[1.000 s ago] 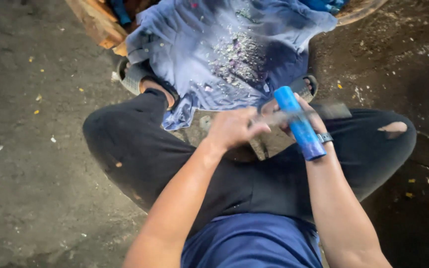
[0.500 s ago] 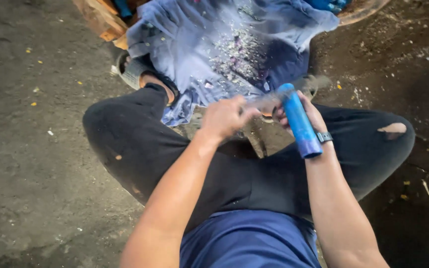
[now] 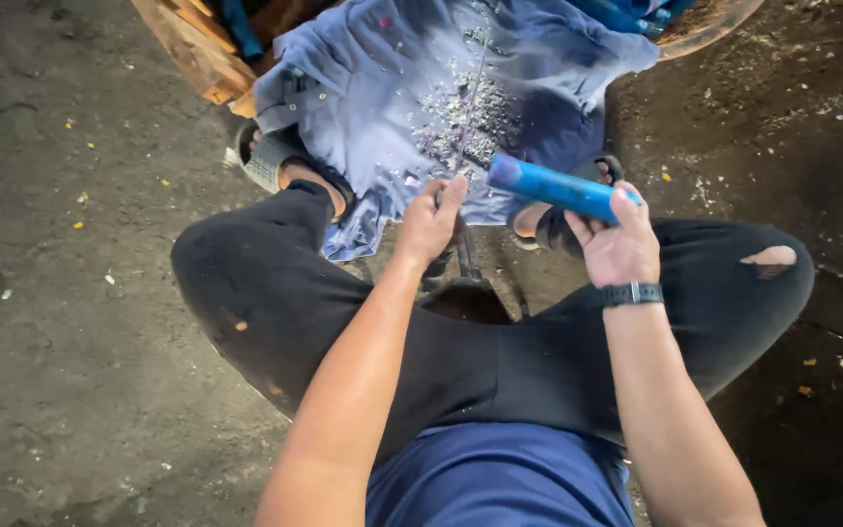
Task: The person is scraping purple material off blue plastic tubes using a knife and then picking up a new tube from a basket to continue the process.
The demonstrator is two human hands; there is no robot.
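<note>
My right hand (image 3: 619, 244), with a black wristwatch (image 3: 633, 293) on it, grips a blue tube (image 3: 548, 187) near its right end. The tube lies almost level and points left over a blue cloth (image 3: 382, 88) strewn with pale metal shavings (image 3: 461, 117). Just left of the tube's free end, my left hand (image 3: 431, 220) is curled around a thin dark metal tool (image 3: 465, 259), which is mostly hidden by the fingers. Both hands hover above my spread knees in black trousers (image 3: 275, 303).
My feet in sandals (image 3: 267, 161) rest at the cloth's near edge. Wooden planks (image 3: 192, 49) lie at the upper left, and a round wooden rim (image 3: 709, 24) holding blue pieces is at the upper right. Dark dirt ground (image 3: 60, 293) surrounds me.
The blue tube has swung from steeply slanted to almost level, its free end now pointing left. Both hands have shifted up towards the cloth, and the view has tilted.
</note>
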